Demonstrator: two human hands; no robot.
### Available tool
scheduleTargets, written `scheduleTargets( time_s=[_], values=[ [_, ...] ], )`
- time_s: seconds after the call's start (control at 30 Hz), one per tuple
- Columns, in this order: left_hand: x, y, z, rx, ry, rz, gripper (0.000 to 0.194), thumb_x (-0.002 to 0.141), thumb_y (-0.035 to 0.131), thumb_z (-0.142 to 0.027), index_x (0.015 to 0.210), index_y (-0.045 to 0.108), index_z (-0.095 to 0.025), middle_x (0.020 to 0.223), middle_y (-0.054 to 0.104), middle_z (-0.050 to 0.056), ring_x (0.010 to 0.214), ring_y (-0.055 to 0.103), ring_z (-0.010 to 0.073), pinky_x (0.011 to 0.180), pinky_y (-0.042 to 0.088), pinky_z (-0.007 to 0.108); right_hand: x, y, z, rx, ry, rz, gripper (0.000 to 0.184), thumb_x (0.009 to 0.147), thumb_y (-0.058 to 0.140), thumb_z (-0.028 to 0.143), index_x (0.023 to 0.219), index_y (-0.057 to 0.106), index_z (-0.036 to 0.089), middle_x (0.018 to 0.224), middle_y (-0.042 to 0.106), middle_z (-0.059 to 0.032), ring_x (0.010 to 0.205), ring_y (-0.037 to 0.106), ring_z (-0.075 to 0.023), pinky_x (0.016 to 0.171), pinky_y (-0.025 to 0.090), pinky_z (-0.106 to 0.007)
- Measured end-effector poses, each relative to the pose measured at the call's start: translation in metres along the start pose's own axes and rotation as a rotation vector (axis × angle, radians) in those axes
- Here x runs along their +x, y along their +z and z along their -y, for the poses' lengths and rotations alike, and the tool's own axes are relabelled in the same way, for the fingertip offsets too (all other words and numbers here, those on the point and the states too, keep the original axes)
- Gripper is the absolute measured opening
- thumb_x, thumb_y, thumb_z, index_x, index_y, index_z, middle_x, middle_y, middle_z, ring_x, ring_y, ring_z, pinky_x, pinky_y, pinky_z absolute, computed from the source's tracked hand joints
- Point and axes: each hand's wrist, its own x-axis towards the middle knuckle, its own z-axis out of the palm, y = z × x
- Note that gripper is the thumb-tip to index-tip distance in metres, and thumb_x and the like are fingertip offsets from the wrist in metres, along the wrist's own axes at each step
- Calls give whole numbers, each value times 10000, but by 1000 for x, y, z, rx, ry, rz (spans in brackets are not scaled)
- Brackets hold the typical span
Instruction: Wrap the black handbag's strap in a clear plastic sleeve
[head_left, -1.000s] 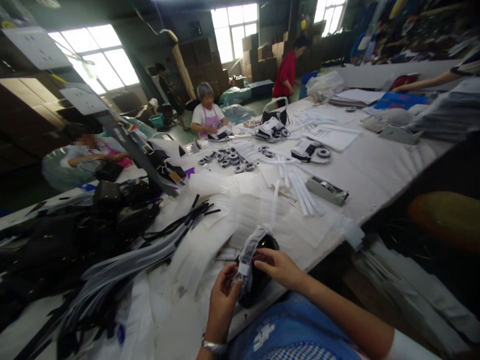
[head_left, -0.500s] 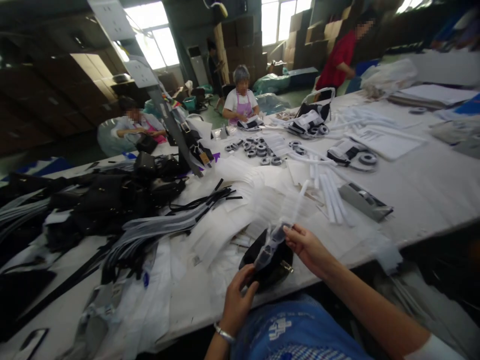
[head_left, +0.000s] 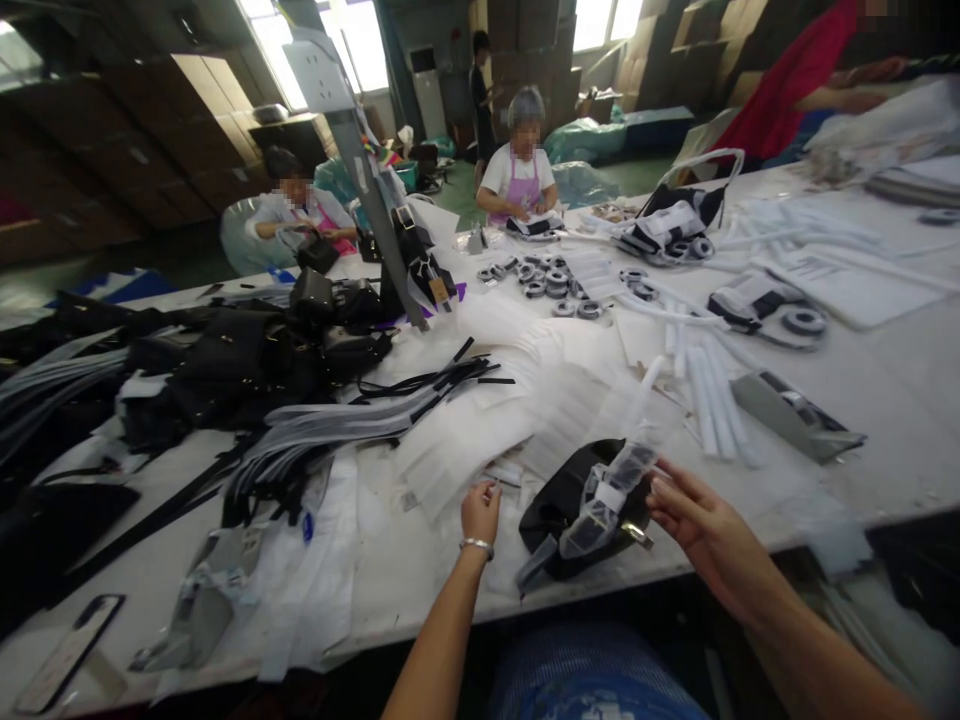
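Note:
A black bag (head_left: pixel 559 490) lies near the table's front edge. Across it runs a strap wrapped in clear plastic (head_left: pixel 589 525), with a white band around its middle and a metal clasp (head_left: pixel 637 535) at the right. Beside the bag's right side is my right hand (head_left: pixel 694 515), fingers stretched out and apart, close to the wrapped strap's end. My left hand (head_left: pixel 480 512), a bracelet on its wrist, is left of the bag by the white foam sheets (head_left: pixel 461 455). Its fingers are pinched together; what they hold, if anything, is too small to make out.
Black bags (head_left: pixel 225 360) and grey-black straps (head_left: pixel 337 420) cover the left. White foam tubes (head_left: pixel 716 400), a grey bag (head_left: pixel 795 415) and wrapped rolls (head_left: pixel 555 280) lie farther off. A post (head_left: pixel 375 210) rises from the table. A phone (head_left: pixel 71 650) lies front left. Co-workers are across the table.
Both hands have moved off the wrapped strap, which now lies across the black bag. My left hand has gone to the foam sheets; my right hand has opened beside the bag. The view has shifted.

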Motion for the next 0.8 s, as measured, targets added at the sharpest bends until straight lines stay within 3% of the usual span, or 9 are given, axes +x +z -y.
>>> scheduleTargets(
  time_s=[0.1, 0.23, 0.33, 0.43, 0.5, 0.63, 0.73, 0.8],
  values=[
    [24, 15, -5, 118, 2, 2, 186, 765, 611, -279, 898, 690, -175, 911, 678, 109, 862, 611, 241, 790, 431, 341, -21, -5, -9, -128, -25, -9, 540, 697, 745, 371, 1201, 585, 258, 1233, 607, -76, 720, 614, -128, 633, 568, -214],
    [28, 10, -9, 171, 28, 18, 149, 793, 581, -275, 815, 705, -195, 840, 681, 86, 808, 601, 222, 741, 414, 319, -49, -13, -23, -347, -49, -29, 524, 664, 738, 465, 1129, 646, 241, 1135, 673, -107, 690, 626, -186, 588, 565, -278],
    [20, -14, -15, 132, 106, 26, 193, 800, 580, -332, 841, 706, -192, 748, 656, 50, 749, 592, 192, 727, 428, 297, -63, -9, -33, -455, -29, 19, 423, 638, 731, 514, 970, 718, 253, 969, 729, -92, 688, 650, -227, 644, 577, -320],
    [7, -50, -32, 33, 195, 32, 246, 805, 565, -396, 841, 695, -189, 849, 660, 45, 812, 596, 174, 737, 454, 267, -66, 10, -41, -533, -87, 141, 340, 701, 689, 501, 937, 729, 261, 906, 736, -70, 703, 663, -237, 691, 574, -326],
    [-4, -76, -49, -135, 194, 67, 263, 783, 592, -423, 816, 686, -180, 873, 658, 42, 837, 589, 174, 738, 460, 259, -62, 29, -44, -579, -194, 232, 282, 773, 640, 459, 967, 718, 270, 938, 727, -54, 750, 667, -231, 736, 563, -322],
    [-32, -122, -93, -460, 101, 268, 253, 754, 652, -411, 812, 678, -167, 789, 640, 19, 783, 560, 158, 741, 451, 256, -45, 74, -48, -610, -444, 347, 278, 831, 603, 351, 1095, 661, 284, 1124, 673, -40, 1003, 625, -248, 928, 492, -360],
    [-58, -143, -124, -550, 73, 358, 228, 763, 659, -379, 837, 678, -163, 821, 641, 28, 815, 568, 161, 775, 461, 265, -36, 102, -53, -587, -562, 372, 446, 780, 672, 311, 1216, 584, 284, 1262, 600, -41, 1158, 539, -262, 1034, 406, -402],
    [-73, -152, -139, -593, 66, 398, 219, 771, 655, -370, 838, 679, -162, 834, 648, 39, 842, 581, 174, 799, 472, 285, -34, 114, -55, -546, -561, 401, 405, 772, 685, 318, 1169, 614, 277, 1210, 633, -38, 1140, 553, -256, 1030, 405, -399]
  ],
)
